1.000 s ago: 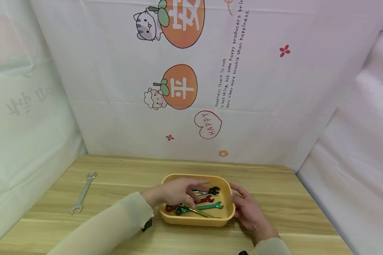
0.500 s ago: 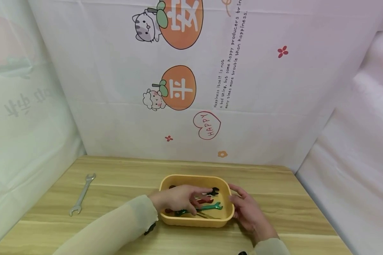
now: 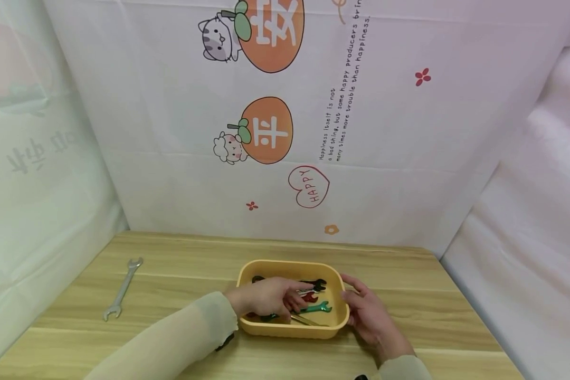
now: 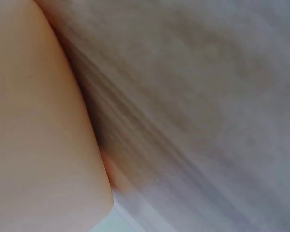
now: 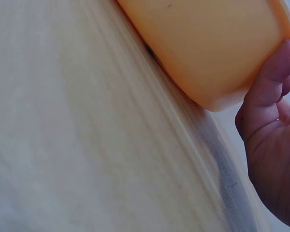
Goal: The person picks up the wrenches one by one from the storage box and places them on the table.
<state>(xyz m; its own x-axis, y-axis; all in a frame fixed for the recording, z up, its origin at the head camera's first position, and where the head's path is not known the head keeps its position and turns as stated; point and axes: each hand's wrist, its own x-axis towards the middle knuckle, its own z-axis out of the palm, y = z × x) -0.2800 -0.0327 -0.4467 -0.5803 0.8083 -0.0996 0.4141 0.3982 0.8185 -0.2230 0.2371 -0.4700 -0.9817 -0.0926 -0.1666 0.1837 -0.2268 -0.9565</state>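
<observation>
Our left hand (image 3: 268, 296) is among wrenches (image 3: 320, 307) in the tray (image 3: 309, 331).
Our right hand (image 3: 372, 317) is clamped on the tray's end, likely to steady it; we cannot tell the other's grip.

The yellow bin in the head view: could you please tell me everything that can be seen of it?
The yellow bin looks like smooth plastic, rectangular with rounded corners and an open top. It stands upright on the wood-grain table, wrenches inside. The right grip holds its right end; the left grip reaches inside.
</observation>
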